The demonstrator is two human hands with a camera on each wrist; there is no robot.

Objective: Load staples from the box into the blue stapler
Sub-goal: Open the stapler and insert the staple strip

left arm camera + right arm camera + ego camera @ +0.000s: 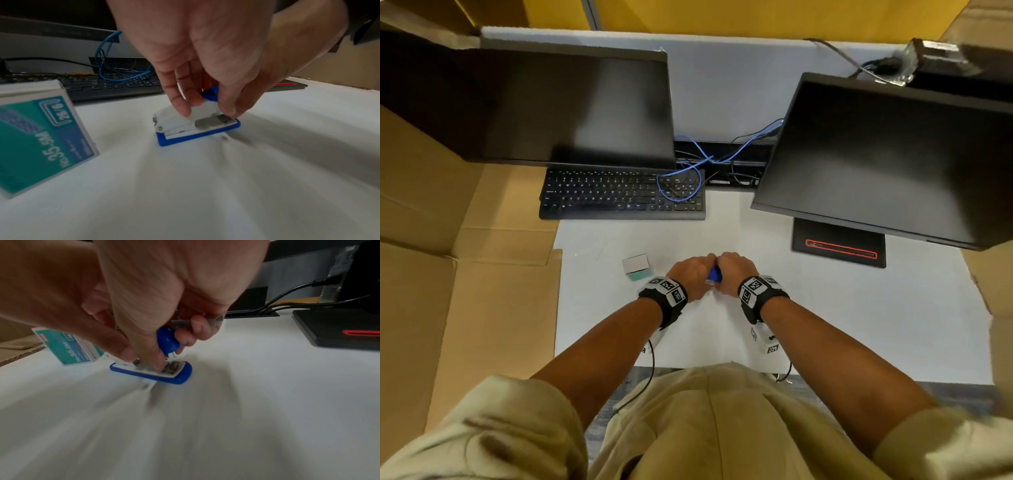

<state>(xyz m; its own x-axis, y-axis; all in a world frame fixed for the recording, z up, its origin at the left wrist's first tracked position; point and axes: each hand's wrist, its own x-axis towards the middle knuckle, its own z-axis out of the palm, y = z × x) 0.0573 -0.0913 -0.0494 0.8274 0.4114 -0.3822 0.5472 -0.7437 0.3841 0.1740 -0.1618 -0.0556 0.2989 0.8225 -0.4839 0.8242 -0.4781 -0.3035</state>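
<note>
The blue stapler (pixel 714 274) lies on the white desk between my two hands, with its blue top cover swung up. Its blue base (pixel 185 138) sits flat, with the white magazine on it. My left hand (pixel 205 108) pinches the white magazine from above between fingers and thumb. My right hand (pixel 174 347) curls around the raised blue cover (pixel 168 340), and its thumb presses down by the magazine's front end. The teal and white staple box (pixel 637 268) stands just left of my left hand (pixel 690 274), untouched. My right hand (pixel 736 270) meets the left over the stapler.
A black keyboard (pixel 619 197) with a blue cable (pixel 678 185) looped over it lies behind the work spot. Two dark monitors (pixel 571 106) stand at the back, one on a black stand base (pixel 839 246) to the right. Cardboard (pixel 465 274) covers the desk's left side.
</note>
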